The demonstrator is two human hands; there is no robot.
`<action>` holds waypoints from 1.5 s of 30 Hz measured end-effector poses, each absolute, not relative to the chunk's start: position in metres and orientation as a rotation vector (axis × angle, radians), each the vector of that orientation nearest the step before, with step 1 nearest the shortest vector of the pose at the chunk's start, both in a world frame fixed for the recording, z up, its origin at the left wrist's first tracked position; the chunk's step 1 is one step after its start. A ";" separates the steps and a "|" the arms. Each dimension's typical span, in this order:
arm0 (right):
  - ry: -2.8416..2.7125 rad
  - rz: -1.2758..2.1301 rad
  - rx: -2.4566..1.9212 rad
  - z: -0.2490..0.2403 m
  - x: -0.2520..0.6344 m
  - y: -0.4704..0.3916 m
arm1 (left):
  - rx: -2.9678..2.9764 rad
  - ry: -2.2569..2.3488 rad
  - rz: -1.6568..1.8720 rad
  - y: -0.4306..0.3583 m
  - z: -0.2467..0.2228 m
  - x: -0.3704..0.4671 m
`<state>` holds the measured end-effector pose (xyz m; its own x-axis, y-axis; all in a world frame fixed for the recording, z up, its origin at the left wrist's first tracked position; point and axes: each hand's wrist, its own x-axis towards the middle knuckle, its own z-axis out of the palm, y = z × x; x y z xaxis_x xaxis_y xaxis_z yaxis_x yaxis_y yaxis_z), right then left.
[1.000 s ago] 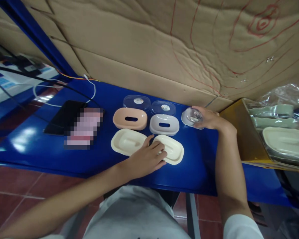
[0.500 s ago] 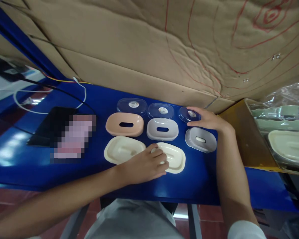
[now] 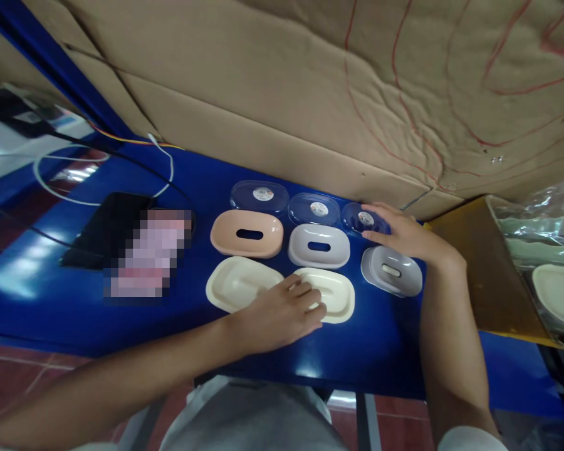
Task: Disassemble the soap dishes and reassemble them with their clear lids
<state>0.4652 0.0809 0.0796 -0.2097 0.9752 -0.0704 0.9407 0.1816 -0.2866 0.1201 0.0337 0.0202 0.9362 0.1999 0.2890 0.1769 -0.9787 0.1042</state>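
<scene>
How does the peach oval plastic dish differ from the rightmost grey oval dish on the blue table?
The peach oval dish shows the blue table through its slot; the rightmost grey oval dish has something pale in its slot. The grey dish also has a second edge visible beyond its left side, while the peach dish shows none. Both are open, with a central slot.
</scene>
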 end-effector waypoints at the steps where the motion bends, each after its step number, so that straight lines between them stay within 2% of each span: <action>1: -2.296 0.458 -1.856 0.087 0.461 0.073 | 3.021 0.292 0.434 0.034 0.023 0.118; 5: -2.268 0.522 -1.836 0.098 0.454 0.029 | 3.016 0.408 0.445 0.032 0.025 0.097; 11: -2.166 0.493 -2.144 0.059 0.469 -0.025 | 2.994 0.654 0.522 0.032 0.004 0.065; 16: -2.125 0.641 -2.103 0.049 0.480 -0.037 | 2.950 0.741 0.603 0.043 0.004 0.071; 20: -2.096 0.764 -1.994 0.056 0.482 -0.046 | 2.929 0.620 0.682 0.036 0.015 0.085; 27: -2.069 0.641 -1.881 0.060 0.474 -0.041 | 2.932 0.328 0.681 -0.007 0.031 0.133; 36: -2.041 0.755 -1.825 0.074 0.466 -0.047 | 2.919 0.211 0.668 -0.019 0.031 0.146; 38: -2.024 0.716 -1.774 0.075 0.467 -0.044 | 2.946 0.164 0.636 -0.019 0.030 0.153; 45: -1.974 0.209 -1.820 0.052 0.469 -0.020 | 3.083 -0.007 0.623 -0.014 0.017 0.199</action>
